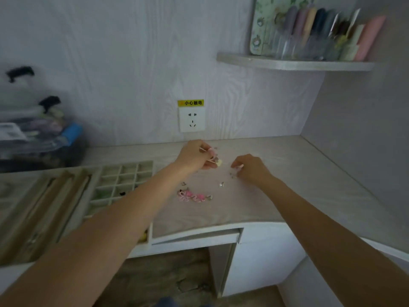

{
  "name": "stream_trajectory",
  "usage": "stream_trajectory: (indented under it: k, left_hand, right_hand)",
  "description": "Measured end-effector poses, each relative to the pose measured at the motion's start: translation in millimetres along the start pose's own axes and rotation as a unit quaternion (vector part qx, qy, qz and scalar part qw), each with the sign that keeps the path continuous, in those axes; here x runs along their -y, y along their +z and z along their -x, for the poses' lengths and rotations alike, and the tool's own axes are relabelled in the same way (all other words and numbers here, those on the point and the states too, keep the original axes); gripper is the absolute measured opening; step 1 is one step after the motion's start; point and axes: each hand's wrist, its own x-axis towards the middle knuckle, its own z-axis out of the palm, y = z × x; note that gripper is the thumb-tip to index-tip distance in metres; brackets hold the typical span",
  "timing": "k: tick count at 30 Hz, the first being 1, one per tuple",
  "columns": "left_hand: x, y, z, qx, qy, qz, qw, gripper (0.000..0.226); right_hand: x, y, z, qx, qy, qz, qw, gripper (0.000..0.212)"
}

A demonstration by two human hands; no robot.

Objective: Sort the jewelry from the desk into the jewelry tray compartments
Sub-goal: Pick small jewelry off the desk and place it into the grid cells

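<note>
Here, tiny light jewelry (194, 196) is pinched by left hand (194, 157) and right hand (250, 169); fingertip grips suit it.

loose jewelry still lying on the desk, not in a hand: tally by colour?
Pink: 1 cluster; its piece count is too blurred to tell.
Silver: 3 small pieces, at and.
Total: 4 visible groups.
</note>
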Motion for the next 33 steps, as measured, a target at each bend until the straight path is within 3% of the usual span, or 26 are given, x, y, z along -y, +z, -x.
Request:
stream_trajectory:
  k: [2, 4, 7, 13, 17, 23, 25, 29, 33]
  left_hand:
    - [-10, -17, 20, 0.004, 0.004, 0.031, 0.999, 0.003]
    - [-17, -39, 45, 0.004, 0.023, 0.051, 0.998, 0.006]
    - [-24, -58, 68, -0.004, 0.051, 0.047, 0.998, 0.003]
    - [-15, -106, 120, -0.010, 0.090, -0.015, 0.996, 0.004]
    - [-2, -142, 142, -0.042, 0.103, -0.161, 0.981, 0.005]
    - [16, -174, 164, -0.039, 0.046, -0.025, 0.998, 0.012]
    - [20, -179, 167, -0.038, 0.045, 0.018, 0.998, 0.015]
    - [33, -185, 171, -0.034, 0.032, 0.025, 0.999, 0.020]
    - [46, -193, 176, -0.059, 0.036, -0.124, 0.990, 0.011]
  right_hand:
    - [20, -5, 12, -0.025, -0.012, -0.041, 0.999, 0.030]
    - [52, -8, 30, -0.028, -0.021, -0.199, 0.979, 0.023]
    - [89, -13, 51, 0.068, -0.016, -0.438, 0.896, 0.023]
    - [147, 8, 79, 0.104, -0.036, -0.489, 0.866, 0.018]
    - [177, 27, 84, 0.106, -0.043, -0.505, 0.856, 0.008]
    - [206, 42, 86, 0.133, -0.048, -0.562, 0.815, 0.023]
    - [211, 46, 86, 0.135, -0.057, -0.548, 0.824, 0.023]
    - [215, 58, 82, 0.114, -0.073, -0.457, 0.879, 0.020]
    - [219, 73, 79, 0.071, -0.112, -0.333, 0.934, 0.014]
